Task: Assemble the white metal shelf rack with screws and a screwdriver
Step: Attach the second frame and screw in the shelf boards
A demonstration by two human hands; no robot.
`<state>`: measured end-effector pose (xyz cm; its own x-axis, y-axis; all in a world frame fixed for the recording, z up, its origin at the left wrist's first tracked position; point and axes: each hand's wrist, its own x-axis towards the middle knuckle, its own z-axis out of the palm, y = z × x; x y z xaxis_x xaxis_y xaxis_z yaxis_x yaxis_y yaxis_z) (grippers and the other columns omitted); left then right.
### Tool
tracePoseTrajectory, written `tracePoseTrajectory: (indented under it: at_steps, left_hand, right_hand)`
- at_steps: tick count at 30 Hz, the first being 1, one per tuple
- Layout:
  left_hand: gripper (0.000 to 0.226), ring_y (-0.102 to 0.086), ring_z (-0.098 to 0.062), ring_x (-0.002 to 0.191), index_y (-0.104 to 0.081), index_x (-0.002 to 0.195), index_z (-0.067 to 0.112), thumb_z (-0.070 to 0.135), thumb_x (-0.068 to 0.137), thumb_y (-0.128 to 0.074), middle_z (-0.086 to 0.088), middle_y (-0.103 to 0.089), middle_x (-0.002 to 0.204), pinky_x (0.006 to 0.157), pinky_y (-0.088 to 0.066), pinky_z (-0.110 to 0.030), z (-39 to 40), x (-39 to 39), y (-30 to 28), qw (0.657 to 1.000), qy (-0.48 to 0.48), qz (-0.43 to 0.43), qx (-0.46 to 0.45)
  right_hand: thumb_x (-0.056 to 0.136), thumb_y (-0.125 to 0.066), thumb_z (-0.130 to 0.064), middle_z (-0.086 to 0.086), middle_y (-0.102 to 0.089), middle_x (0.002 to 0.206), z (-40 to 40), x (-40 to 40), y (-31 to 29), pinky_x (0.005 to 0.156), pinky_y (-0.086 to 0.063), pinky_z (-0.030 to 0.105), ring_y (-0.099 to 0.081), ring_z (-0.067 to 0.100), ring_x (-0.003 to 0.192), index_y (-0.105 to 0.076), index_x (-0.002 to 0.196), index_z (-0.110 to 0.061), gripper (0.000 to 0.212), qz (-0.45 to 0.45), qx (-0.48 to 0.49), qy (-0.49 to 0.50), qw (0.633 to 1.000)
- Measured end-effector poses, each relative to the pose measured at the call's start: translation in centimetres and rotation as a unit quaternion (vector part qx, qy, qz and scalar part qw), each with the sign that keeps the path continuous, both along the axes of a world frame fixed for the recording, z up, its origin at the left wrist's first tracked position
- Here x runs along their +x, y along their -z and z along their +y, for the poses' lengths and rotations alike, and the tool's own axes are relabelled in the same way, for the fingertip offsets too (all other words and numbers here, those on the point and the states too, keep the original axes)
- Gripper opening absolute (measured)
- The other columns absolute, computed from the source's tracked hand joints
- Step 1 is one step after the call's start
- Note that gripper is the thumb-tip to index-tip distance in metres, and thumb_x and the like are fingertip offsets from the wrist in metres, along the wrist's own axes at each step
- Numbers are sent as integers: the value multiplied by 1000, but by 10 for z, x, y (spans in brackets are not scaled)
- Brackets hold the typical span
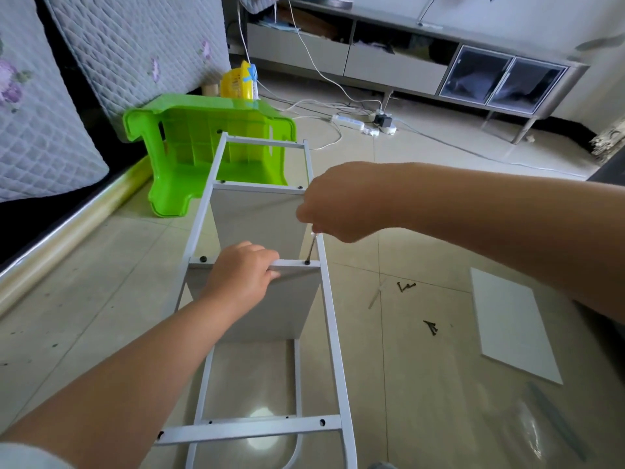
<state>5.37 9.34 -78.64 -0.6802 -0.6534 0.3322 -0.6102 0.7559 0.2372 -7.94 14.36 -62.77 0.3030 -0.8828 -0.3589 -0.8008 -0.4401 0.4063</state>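
While your left hand (241, 275) curled over the shelf panel (260, 299) at frame centre, your right hand (333, 208) clenched the screwdriver (311, 247) on a screw (307, 262). The white rack (333, 330) on the floor looked stiff, light and smooth; hold its rails.

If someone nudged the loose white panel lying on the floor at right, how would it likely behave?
The white panel lies flat on glossy floor tiles, so it would probably slide rather than tip. Its straight edges suggest it is stiff. It looks thin, so likely light and awkward to lift off the floor.
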Motion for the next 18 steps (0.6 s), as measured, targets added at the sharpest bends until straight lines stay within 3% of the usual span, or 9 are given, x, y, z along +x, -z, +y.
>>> tracePoseTrajectory:
  at_steps: [2,4,6,8,12,14,18]
  left_hand:
    - [37,-47,-26,38,-49,48,8,2,44,-85,-2,-45,41,41,-17,-15,0,-2,1,1000,-3,-7,5]
    - [36,-48,-27,39,-52,49,7,0,43,-87,-3,-46,41,42,-25,-21,1,-3,3,1000,-8,-7,9]
    - [33,-48,-27,40,-54,50,6,0,45,-86,-4,-47,42,41,-28,-23,1,-3,6,1000,-14,4,4]
    - [30,-48,-27,41,-56,51,5,1,48,-86,-4,-48,42,41,-30,-25,-1,-3,10,1000,-21,15,8]
    - [21,-41,-24,51,-59,58,0,3,63,-80,-9,-53,49,50,-28,-26,-1,-5,13,998,-38,41,21]
    - [16,-39,-24,64,-62,71,-2,9,79,-69,-14,-58,63,57,-25,-28,0,-6,11,998,-47,41,28]
    - [20,-36,-21,75,-59,80,0,19,88,-58,-10,-54,74,57,-17,-34,0,-7,4,996,-68,-1,49]
  right_hand:
    - [97,-40,-19,1,-40,67,-1,4,-1,64,-34,27,-40,20,74,-53,92,-7,19,-10,-5,-1,1000]
    - [98,-38,-21,2,-37,63,-3,4,1,64,-32,26,-39,20,73,-44,74,-7,29,-29,-3,45,999]
    - [98,-37,-20,2,-35,59,-9,0,3,56,-30,26,-39,21,62,-38,64,-6,37,-55,7,104,993]
    - [95,-40,-16,4,-39,54,-14,-6,4,48,-31,24,-37,17,47,-44,58,-7,39,-103,26,185,977]
    - [92,-34,-5,5,-37,51,-17,-9,1,37,-23,12,-26,12,33,-48,61,-2,34,-199,50,326,923]
    - [92,-32,-4,6,-38,54,-15,-5,1,37,-23,12,-27,13,37,-46,61,-2,34,-204,60,329,920]
    - [95,-36,-15,4,-39,59,-9,4,1,45,-31,22,-36,14,49,-37,61,-8,35,-96,35,220,970]
